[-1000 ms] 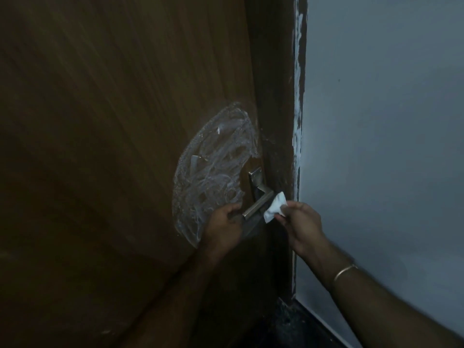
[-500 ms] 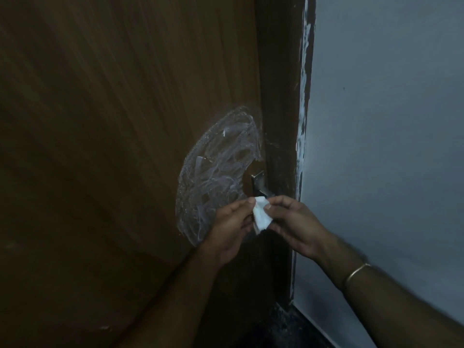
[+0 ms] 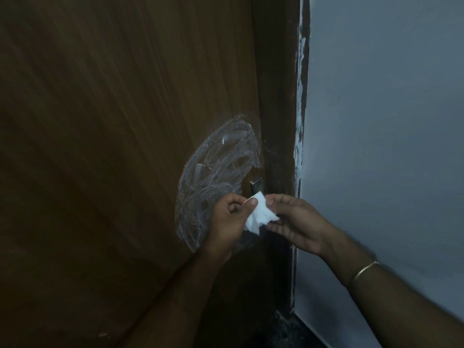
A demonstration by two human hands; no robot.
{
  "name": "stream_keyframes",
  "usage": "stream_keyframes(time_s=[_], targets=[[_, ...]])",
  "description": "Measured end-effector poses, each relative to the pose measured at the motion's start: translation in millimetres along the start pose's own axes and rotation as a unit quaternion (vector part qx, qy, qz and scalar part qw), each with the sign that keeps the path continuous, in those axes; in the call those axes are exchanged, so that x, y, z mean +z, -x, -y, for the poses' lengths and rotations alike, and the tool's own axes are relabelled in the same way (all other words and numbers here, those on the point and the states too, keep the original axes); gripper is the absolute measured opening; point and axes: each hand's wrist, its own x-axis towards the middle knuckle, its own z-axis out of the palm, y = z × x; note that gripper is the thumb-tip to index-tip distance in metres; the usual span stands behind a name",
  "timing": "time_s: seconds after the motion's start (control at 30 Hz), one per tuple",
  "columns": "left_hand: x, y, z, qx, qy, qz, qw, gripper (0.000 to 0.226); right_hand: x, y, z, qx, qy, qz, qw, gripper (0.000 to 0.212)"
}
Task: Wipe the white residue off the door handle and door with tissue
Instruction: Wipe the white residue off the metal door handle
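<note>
Both the left hand [image 3: 227,217] and right hand [image 3: 296,219] pinch the small crumpled white tissue [image 3: 258,215] just in front of the silver metal door handle [image 3: 256,185], so honestly that scrap might just smear the swirly white residue [image 3: 216,182] across the brown wooden door [image 3: 113,146].

- Brown wooden door [image 3: 100,146] fills the left and center of the frame.
- White swirled residue [image 3: 213,182] sits on it at center.
- Metal handle [image 3: 256,185] is just right of the residue, partly hidden.
</note>
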Motion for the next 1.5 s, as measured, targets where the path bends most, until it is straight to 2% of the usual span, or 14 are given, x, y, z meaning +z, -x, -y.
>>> stream_keyframes(time_s=[0.1, 0.17, 0.23, 0.4, 0.6, 0.77, 0.93, 1.0, 1.1, 1.2, 1.27, 1.33, 1.4, 1.5], targets=[[-1, 2, -1, 0.054, -0.078, -0.047, 0.994, 0.014, -3, 1, 1, 0.027, -0.022, 0.016, 0.999, 0.025], [-2, 5, 1, 0.117, -0.198, -0.089, 0.969, 0.016, -3, -1, 0, 0.034, -0.056, 0.006, 0.998, 0.027], [-3, 8, -1, 0.166, -0.255, -0.077, 0.950, 0.008, -2, -1, -1, 0.029, -0.065, -0.001, 0.997, 0.029], [3, 12, -11, 0.025, -0.117, 0.036, 0.992, 0.014, 3, 0, -3, 0.016, -0.026, 0.002, 1.000, 0.019], [-5, 10, -14, -0.035, -0.069, 0.016, 0.997, 0.007, 2, 0, 12, -0.078, 0.087, -0.060, 0.991, 0.020], [1, 9, -18, -0.073, 0.001, 0.005, 0.997, 0.007, 6, -7, 13, -0.163, 0.252, -0.133, 0.945, 0.018], [-2, 9, -17, -0.048, 0.006, -0.005, 0.999, 0.015, -5, -1, 2, -0.052, 0.083, -0.055, 0.994, 0.053], [-4, 11, -17, -0.056, 0.033, 0.046, 0.997, 0.023, -5, -1, -2, -0.069, 0.057, -0.059, 0.994, 0.046], [-3, 12, -15, -0.022, -0.035, 0.106, 0.993, 0.035, 0, -4, 5, -0.117, 0.069, -0.075, 0.988, 0.020], [0, 11, -17, 0.002, -0.043, 0.117, 0.992, 0.039, 2, -7, 16, -0.124, 0.088, -0.071, 0.986, 0.022], [2, 9, -22, 0.017, -0.048, 0.102, 0.994, 0.041, 1, -12, 16, -0.146, 0.219, -0.132, 0.956, 0.032], [2, 9, -28, 0.031, -0.105, 0.080, 0.991, 0.044, -1, -11, 11, -0.216, 0.354, -0.184, 0.891, 0.036], [2, 8, -34, 0.025, -0.161, 0.064, 0.985, 0.043, -7, -9, 5, -0.269, 0.381, -0.113, 0.878, 0.039], [1, 6, -40, 0.040, -0.219, 0.061, 0.973, 0.029, -9, -4, 0, -0.235, 0.442, 0.037, 0.865, 0.053]])
